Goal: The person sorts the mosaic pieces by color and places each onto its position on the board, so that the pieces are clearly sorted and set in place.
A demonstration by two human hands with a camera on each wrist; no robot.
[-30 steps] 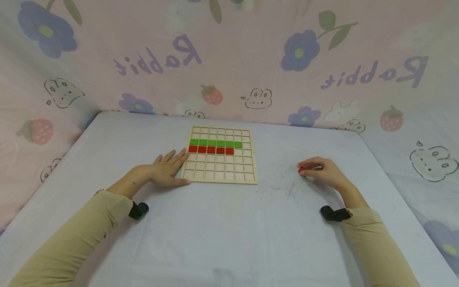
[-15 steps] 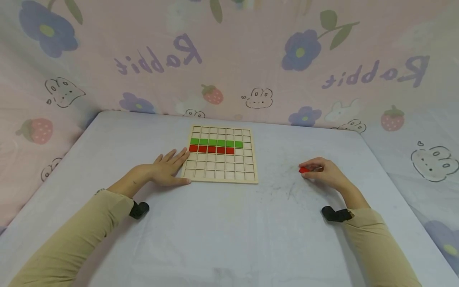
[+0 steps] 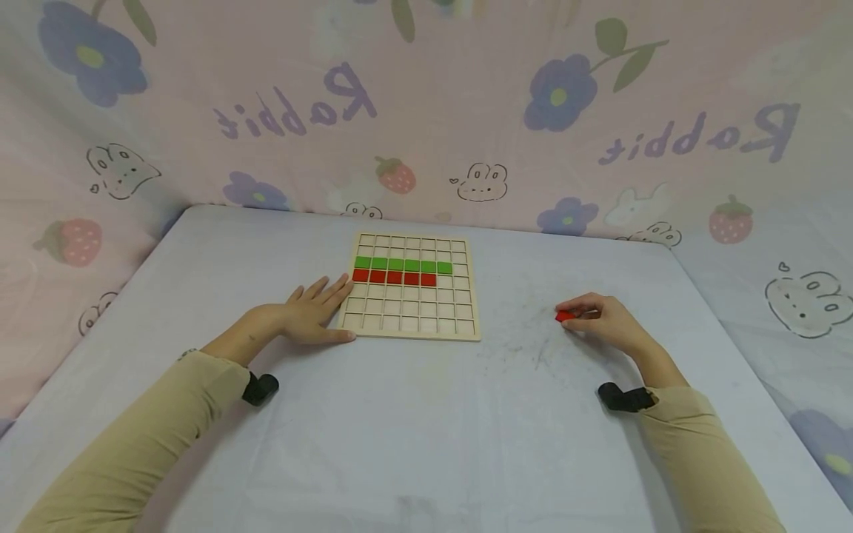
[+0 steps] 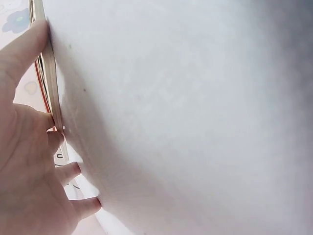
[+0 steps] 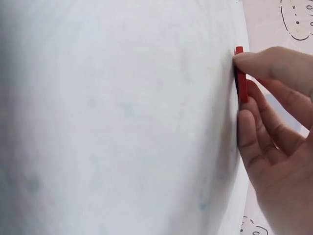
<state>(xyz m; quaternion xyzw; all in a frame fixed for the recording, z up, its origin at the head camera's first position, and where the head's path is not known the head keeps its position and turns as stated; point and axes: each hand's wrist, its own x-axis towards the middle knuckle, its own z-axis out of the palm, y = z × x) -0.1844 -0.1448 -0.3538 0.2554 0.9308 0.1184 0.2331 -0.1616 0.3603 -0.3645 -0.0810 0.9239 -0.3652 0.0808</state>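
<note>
A pale wooden grid board [image 3: 400, 303] lies on the white table, with a row of green tiles [image 3: 395, 265] and, just nearer, a row of red tiles [image 3: 394, 277]. My left hand [image 3: 312, 316] is spread flat at the board's left side, with thumb and index fingertip against its edge. In the left wrist view, the thumb [image 4: 27, 51] touches the board's side. Well to the right of the board, my right hand [image 3: 608, 320] pinches a small red tile [image 5: 242, 78] between thumb and fingers, low over the table. The other fingers of that hand are loosely bent.
The white table [image 3: 426, 422] spreads around the board, with faint dark smudges [image 3: 533, 348] between the board and my right hand. A printed rabbit-and-flower curtain [image 3: 426, 111] walls in the back and sides. Black wrist mounts [image 3: 261, 389] sit at both sleeve cuffs.
A little more of the red tile in my right fingers shows than a second ago. Both hands and the board otherwise hold their places.
</note>
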